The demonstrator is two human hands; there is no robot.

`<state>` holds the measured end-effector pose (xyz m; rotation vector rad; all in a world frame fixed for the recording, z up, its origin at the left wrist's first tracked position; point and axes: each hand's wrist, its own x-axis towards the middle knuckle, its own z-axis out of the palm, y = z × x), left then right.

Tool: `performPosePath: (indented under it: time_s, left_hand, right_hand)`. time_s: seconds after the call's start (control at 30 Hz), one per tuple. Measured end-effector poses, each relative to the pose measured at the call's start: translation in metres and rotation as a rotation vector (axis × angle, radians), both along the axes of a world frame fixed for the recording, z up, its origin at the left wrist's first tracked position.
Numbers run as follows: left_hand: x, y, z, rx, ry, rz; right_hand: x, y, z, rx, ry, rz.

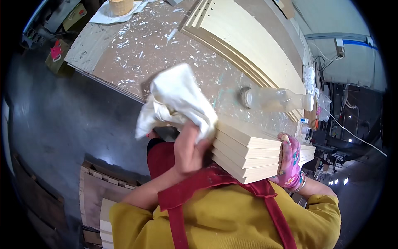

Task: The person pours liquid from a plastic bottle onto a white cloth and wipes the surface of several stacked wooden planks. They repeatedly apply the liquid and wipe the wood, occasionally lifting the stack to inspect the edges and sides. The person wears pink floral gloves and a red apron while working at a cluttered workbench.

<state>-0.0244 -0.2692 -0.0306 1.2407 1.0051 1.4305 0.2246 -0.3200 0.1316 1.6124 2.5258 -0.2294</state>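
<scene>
My bare left hand [188, 147] is closed on a crumpled white cloth [178, 93], which hangs over the table's near edge and touches the left end of a stack of pale wooden boards [248, 155]. Several boards lie flat on one another, close against my body. In a pink flowered glove, my right hand [290, 162] grips the stack at its right side, fingers bent over the edge. Part of the cloth is blurred, and my left fingertips are hidden in it.
A paint-spotted worktable [137, 50] carries a cloudy plastic bottle [277, 98] lying on its side. Behind it are long, stacked panels [253, 31] with drilled holes. A tan round container [121, 6] stands at the far left. More boards [105, 220] lean at lower left.
</scene>
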Motion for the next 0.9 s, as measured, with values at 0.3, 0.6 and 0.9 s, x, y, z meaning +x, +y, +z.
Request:
performPosePath:
  time_s: [0.3, 0.6, 0.9]
  left_hand:
    - [-0.034, 0.027, -0.033, 0.022, 0.273, -0.258]
    - [-0.031, 0.093, 0.008, -0.178, 0.036, -0.934]
    - [-0.053, 0.060, -0.008, 0.174, 0.168, -0.486]
  right_hand:
    - [0.004, -0.004, -0.001, 0.034, -0.008, -0.027]
    - [0.001, 0.001, 0.000, 0.013, 0.036, -0.020]
    - [-0.007, 0.009, 0.001, 0.074, 0.051, 0.090]
